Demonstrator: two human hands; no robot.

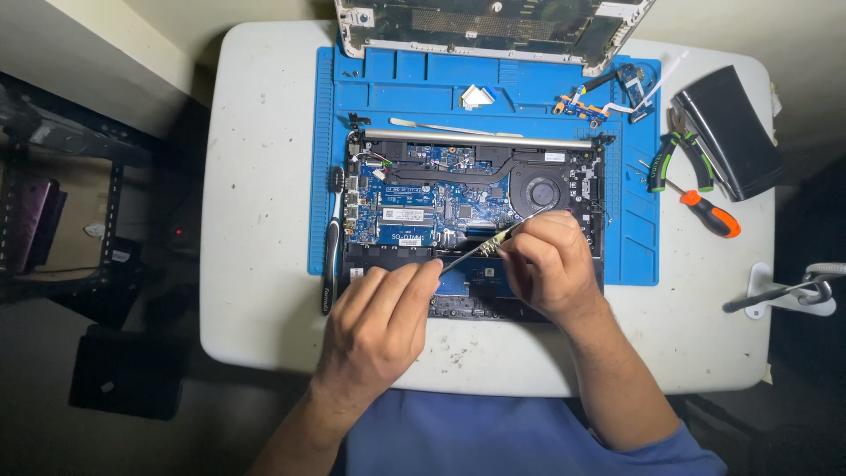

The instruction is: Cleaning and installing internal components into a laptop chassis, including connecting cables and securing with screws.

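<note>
An opened laptop (pixel 414 189), with its blue circuit board, copper heat pipe and round fan exposed, lies on a blue work mat (pixel 630 247). My right hand (pixel 551 264) grips thin metal tweezers (pixel 483 249) over the laptop's lower middle. Their tip points down-left and meets the fingertips of my left hand (pixel 379 326). My left hand rests at the laptop's lower left edge with its fingers extended, and I see nothing held in it.
The mat sits on a white table (pixel 256 264). A black and white brush (pixel 333 238) lies left of the laptop. The removed bottom cover (pixel 493 26) is at the top. Small circuit boards (pixel 586 106), green-handled pliers (pixel 679 159), an orange screwdriver (pixel 709 214) and a black box (pixel 727 132) lie at the right.
</note>
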